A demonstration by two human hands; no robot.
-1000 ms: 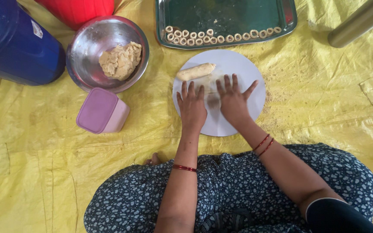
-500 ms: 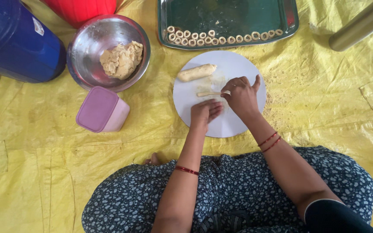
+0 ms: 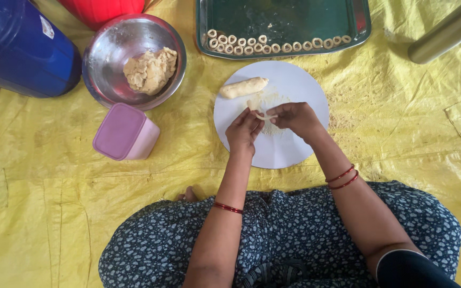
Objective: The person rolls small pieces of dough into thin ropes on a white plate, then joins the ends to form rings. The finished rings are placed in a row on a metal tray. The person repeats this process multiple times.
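Observation:
A thin rolled strip of dough (image 3: 263, 114) spans between my left hand (image 3: 244, 129) and my right hand (image 3: 294, 118), both pinching it above the round white board (image 3: 289, 152). A thicker log of dough (image 3: 243, 87) lies at the board's far left, beside a dusting of flour. Beyond the board, a dark green metal tray (image 3: 284, 18) carries a row of several small dough rings along its near edge. A steel bowl (image 3: 102, 58) with a lump of dough (image 3: 150, 69) stands to the left.
A pink lidded plastic box (image 3: 125, 132) sits near the bowl. A blue container (image 3: 20, 45) and a red one (image 3: 102, 8) stand at the far left. A metal cylinder (image 3: 446, 32) lies at the far right. Yellow sheeting (image 3: 54, 202) covers the floor.
My hands went from rolling flat on the board to lifting the thin dough strip, fingertips of both hands now pinching its ends.

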